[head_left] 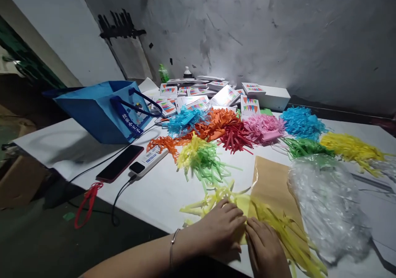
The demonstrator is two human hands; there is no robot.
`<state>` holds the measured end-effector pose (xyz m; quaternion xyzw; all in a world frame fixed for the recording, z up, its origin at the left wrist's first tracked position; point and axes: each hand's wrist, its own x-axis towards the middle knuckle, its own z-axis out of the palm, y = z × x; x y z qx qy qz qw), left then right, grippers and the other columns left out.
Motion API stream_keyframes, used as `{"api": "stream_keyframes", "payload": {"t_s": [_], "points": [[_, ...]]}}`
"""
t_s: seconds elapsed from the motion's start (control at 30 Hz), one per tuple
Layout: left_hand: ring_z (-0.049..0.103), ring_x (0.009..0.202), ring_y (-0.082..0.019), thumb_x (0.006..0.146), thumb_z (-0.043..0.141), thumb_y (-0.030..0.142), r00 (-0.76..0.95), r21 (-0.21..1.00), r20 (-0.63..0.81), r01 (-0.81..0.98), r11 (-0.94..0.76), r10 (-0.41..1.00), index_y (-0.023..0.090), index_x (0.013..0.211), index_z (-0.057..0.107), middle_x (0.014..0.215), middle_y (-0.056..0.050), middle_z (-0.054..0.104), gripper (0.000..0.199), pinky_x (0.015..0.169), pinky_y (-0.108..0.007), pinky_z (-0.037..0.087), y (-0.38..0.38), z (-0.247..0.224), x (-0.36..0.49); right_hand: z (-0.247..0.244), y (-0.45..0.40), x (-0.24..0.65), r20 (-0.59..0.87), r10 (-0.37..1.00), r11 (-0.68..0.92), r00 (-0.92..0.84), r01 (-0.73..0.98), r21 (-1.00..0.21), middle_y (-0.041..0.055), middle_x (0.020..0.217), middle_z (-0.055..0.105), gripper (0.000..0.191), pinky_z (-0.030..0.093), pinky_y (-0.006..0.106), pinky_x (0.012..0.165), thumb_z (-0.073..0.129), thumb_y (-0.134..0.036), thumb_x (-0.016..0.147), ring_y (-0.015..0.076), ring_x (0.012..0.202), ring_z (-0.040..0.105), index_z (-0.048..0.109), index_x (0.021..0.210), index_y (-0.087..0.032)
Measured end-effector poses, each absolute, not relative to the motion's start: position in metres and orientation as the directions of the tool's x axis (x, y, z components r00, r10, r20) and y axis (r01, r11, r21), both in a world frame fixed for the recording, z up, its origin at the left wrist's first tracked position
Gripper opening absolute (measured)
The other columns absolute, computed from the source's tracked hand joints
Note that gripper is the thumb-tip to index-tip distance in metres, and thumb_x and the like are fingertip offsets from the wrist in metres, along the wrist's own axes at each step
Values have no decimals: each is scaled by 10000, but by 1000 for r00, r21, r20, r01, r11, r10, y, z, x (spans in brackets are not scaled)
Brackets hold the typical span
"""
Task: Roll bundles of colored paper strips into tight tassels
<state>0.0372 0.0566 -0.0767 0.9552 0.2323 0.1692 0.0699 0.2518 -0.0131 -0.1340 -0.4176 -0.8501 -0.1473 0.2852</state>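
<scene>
My left hand [224, 224] and my right hand [267, 245] meet near the table's front edge, fingers bent over a yellow fringed paper tassel [280, 224]. Its plain middle band [244, 206] shows between and behind the hands. Cut strips fan out to both sides, those on the right lying across a brown paper sheet [272, 177]. The fingertips press on the band close together; my thumbs are mostly hidden. Just behind lies a pale yellow and green tassel [201, 158]. A bracelet [172, 245] circles my left wrist.
Tassel piles in orange [219, 123], red [235, 137], pink [264, 127] and blue [301, 121] line the table [173, 187]. White boxes [225, 96] are heaped behind. Clear plastic [331, 208] lies right; a blue bag [102, 117], phone [120, 162] and cabled power bank [150, 162] sit left.
</scene>
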Motion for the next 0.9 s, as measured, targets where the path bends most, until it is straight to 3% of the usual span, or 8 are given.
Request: {"api": "stream_keyframes", "payload": {"t_s": [0.2,0.27,0.37,0.47,0.53,0.63,0.77,0.9], "points": [[619,1016,-203,942,578,165,820,256,314,413,-874,479,216,1063,621,1026,-46,713,139,1057,-392,371,34,-84,36,-104,-31,264,552,651,646,-522,763,-41,43,1154,747,321,363,362,1006,458,-322,1041,206,1030,687,657,1219,-144],[616,1039,-209,944,608,253,822,324,306,384,-864,480,220,1107,614,1056,-41,719,166,1113,-425,325,27,-78,34,-108,-41,267,568,666,628,-484,775,-75,49,1119,755,316,347,366,1016,405,-222,1043,203,1009,685,658,1213,-140],[591,1129,-278,868,677,533,806,387,299,387,-837,511,196,1252,566,1183,-89,702,523,1149,-499,270,11,-79,39,-122,-55,262,599,680,605,-422,785,-135,64,1047,761,336,334,384,1031,383,-119,1008,204,953,682,664,1192,-136],[638,1027,-228,952,592,280,727,370,397,432,-823,560,209,1139,603,1069,-43,744,200,1128,-469,271,-1,-92,48,-129,-64,254,671,685,569,-284,784,-250,70,992,755,318,322,428,1053,399,-136,1005,224,958,670,679,1155,-146],[658,927,-181,967,485,100,668,390,457,444,-807,588,217,1032,614,963,-5,759,186,1111,-438,277,-4,-98,51,-127,-67,254,673,709,535,-211,782,-320,65,1001,752,308,304,473,1080,408,-137,1007,248,1026,656,675,1159,-159],[661,923,-184,964,451,73,644,453,450,432,-780,619,223,1015,605,959,-6,767,222,1076,-434,310,-4,-95,51,-117,-68,262,612,757,506,-228,797,-329,45,991,748,266,283,491,1096,479,-107,983,257,1081,640,650,1178,-164],[635,937,-217,911,473,67,644,505,321,504,-701,695,209,1015,596,916,-28,742,216,975,-437,382,0,-79,51,-105,-56,263,599,781,457,-175,813,-360,9,822,707,187,313,445,1006,463,-133,1010,223,925,649,637,1061,-182],[598,839,-230,864,516,92,573,401,190,696,-596,797,197,835,574,791,-27,685,124,883,-440,408,8,-74,60,-100,-32,250,545,833,362,-93,838,-409,-3,726,650,259,353,387,865,376,-195,1055,187,701,587,600,923,-205]]}}
